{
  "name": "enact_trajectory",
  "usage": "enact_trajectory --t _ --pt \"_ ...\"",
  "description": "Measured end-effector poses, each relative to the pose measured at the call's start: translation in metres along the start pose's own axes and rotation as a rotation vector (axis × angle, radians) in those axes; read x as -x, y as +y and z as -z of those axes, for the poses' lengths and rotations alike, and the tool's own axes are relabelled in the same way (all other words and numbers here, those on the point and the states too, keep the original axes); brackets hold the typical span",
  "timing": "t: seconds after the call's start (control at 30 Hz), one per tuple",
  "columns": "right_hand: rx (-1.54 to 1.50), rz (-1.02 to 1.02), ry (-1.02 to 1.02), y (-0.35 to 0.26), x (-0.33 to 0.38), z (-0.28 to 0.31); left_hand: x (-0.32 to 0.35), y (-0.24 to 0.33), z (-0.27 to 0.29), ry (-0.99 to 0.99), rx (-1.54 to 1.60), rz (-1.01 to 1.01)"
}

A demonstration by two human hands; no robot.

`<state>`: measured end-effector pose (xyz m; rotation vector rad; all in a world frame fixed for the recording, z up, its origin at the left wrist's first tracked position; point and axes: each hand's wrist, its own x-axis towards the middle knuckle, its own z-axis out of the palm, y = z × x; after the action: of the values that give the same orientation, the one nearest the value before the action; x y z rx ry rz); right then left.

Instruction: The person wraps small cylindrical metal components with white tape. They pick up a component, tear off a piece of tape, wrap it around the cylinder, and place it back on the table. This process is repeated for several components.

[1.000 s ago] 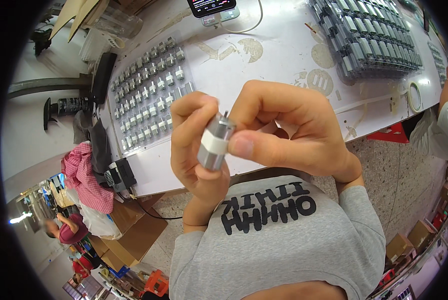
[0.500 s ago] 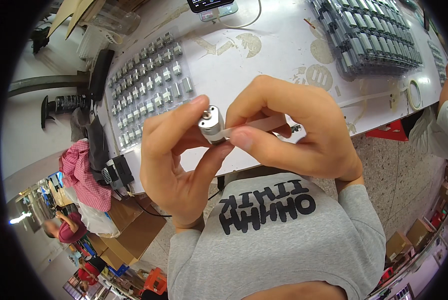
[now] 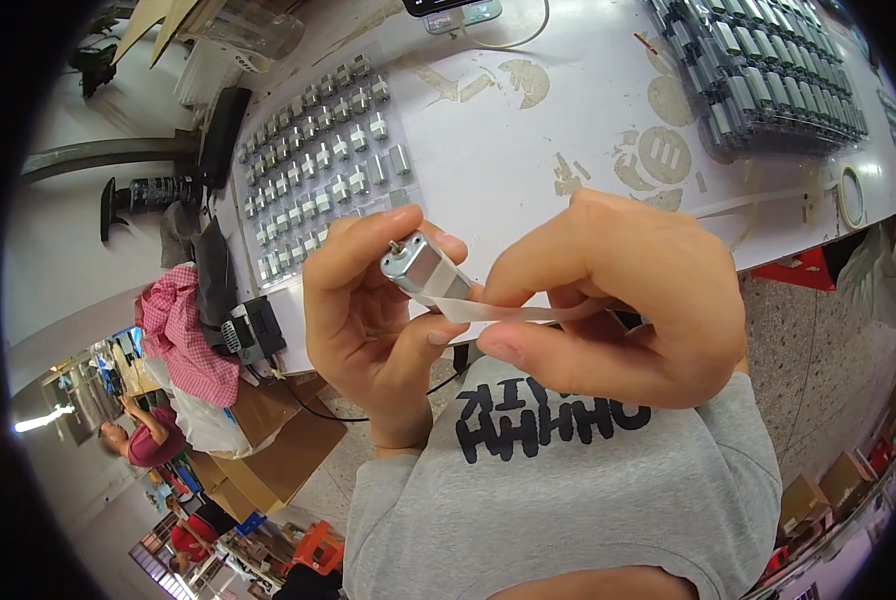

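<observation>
My left hand (image 3: 363,325) holds a small silver motor (image 3: 415,265) between its fingers and thumb, tilted with its shaft end toward the upper left. A whitish strip of tape (image 3: 503,313) lies against the motor's side and runs right into my right hand (image 3: 638,305). The right index fingertip is at the motor's lower end. Below the strip, the right thumb is apart from the index finger; the other fingers curl around the tape and partly hide its far end.
Rows of similar motors (image 3: 358,182) stand in a clear tray at the left. Stacked trays of motors (image 3: 778,95) occupy the far right, near a tape roll (image 3: 844,195). A phone (image 3: 436,5) and cable lie at the far edge. A black spray bottle (image 3: 158,190) is at the left.
The motor has turned and tilted in my left hand, showing its long side with tape. My right hand has moved down and right, its thumb now apart from the motor.
</observation>
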<state>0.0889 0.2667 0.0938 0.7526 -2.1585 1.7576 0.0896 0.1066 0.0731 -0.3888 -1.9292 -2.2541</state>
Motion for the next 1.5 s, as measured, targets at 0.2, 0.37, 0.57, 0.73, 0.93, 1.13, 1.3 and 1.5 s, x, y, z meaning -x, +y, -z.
enact_trajectory --t 0.2,0.37,0.57,0.73,0.93,1.13,1.3,1.5 --pt "-0.053 -0.111 -0.025 0.000 -0.001 -0.001 -0.002 -0.005 0.004 -0.016 -0.008 -0.054" --pt "-0.057 -0.119 -0.062 0.000 -0.006 0.001 -0.003 -0.001 0.001 -0.012 -0.042 -0.079" --pt "-0.106 -0.188 -0.089 0.003 -0.007 -0.001 -0.005 0.006 0.002 -0.028 -0.147 -0.079" --pt "-0.130 -0.255 -0.089 0.004 -0.006 -0.003 -0.005 0.010 0.005 -0.058 -0.232 -0.041" --pt "-0.087 -0.258 -0.025 0.005 -0.006 -0.005 -0.006 0.013 0.004 -0.079 -0.175 0.001" --pt "0.109 -0.052 -0.019 0.013 -0.002 -0.009 -0.010 0.009 0.008 -0.131 -0.092 0.116" --pt "0.378 0.228 -0.080 0.013 0.002 -0.021 -0.009 -0.002 0.022 -0.297 -0.057 0.135" --pt "0.627 0.605 -0.075 0.034 0.014 -0.049 0.007 -0.017 0.026 -0.170 0.277 0.546"
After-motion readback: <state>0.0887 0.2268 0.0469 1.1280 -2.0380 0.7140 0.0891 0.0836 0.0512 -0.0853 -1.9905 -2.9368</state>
